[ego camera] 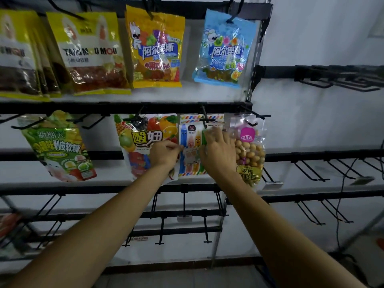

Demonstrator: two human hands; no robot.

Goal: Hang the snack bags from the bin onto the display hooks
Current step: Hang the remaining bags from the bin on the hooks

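Note:
A white snack bag with crayon figures (pixel 192 140) hangs on a black display hook (pixel 205 119) in the second row. My left hand (pixel 164 152) pinches the bag's left edge. My right hand (pixel 218 150) grips its right side, fingers curled over the front. To its left hangs a fruit-print bag (pixel 141 134), to its right a clear bag of round nuts (pixel 249 150). The bin is out of view.
Yellow bags (pixel 89 53), a yellow gummy bag (pixel 155 48) and a blue gummy bag (pixel 224 48) hang on the top row. A green bag (pixel 60 146) hangs at left. Bare black hooks (pixel 185 217) fill the rows below and the rack at right (pixel 311 169).

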